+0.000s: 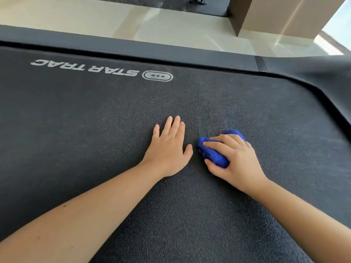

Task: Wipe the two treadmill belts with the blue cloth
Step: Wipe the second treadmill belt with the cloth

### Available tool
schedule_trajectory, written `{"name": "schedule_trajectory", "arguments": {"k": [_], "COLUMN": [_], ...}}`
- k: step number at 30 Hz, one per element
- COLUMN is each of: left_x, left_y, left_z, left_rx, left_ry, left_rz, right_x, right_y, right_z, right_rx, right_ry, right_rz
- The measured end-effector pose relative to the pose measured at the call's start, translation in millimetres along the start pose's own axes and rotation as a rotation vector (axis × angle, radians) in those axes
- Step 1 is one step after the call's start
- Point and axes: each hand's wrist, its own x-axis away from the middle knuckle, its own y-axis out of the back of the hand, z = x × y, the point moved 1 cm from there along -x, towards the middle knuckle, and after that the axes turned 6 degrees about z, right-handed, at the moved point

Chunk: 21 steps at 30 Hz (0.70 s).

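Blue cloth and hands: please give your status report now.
Left hand flat on treadmill belt, holding nothing. Right hand grips blue cloth, bunched, on belt. Nothing in the way.

"STAR TRAC" logo point(84, 67), white, upside down to camera, printed on treadmill belt point(95, 114).

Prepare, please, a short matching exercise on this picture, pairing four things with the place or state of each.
Things:
1. left hand
2. right hand
3. blue cloth
4. STAR TRAC logo

Places or states:
A. white, near the far edge of the treadmill belt
B. bunched up under curled fingers
C. flat on the belt, fingers straight
D. grips the cloth

Pairs: 1-C, 2-D, 3-B, 4-A
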Motion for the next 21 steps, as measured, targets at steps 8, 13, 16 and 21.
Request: {"name": "schedule_trajectory", "arguments": {"k": [8,13,16,21], "left_x": [1.2,0.4,1.1,0.5], "left_y": [-0.1,0.2,1.8,1.9], "left_z": [-2.4,-0.6,-0.3,-1.1], "left_rx": [-0.011,-0.002,0.007,0.035], "left_ry": [0.012,0.010,0.011,0.020], "left_rz": [-0.016,-0.006,0.001,0.011], "right_x": [-28.9,-70.1,-73.6,-38.4], "right_y": [-4.8,-13.6,-16.4,-10.8], "right_z": [-19.1,-32.2,-32.4,-18.3], "right_rx": [-0.045,-0.040,-0.026,-0.002], "right_ry": [-0.001,-0.217,-0.271,-0.101], "right_rz": [0.008,0.008,0.052,0.014]}}
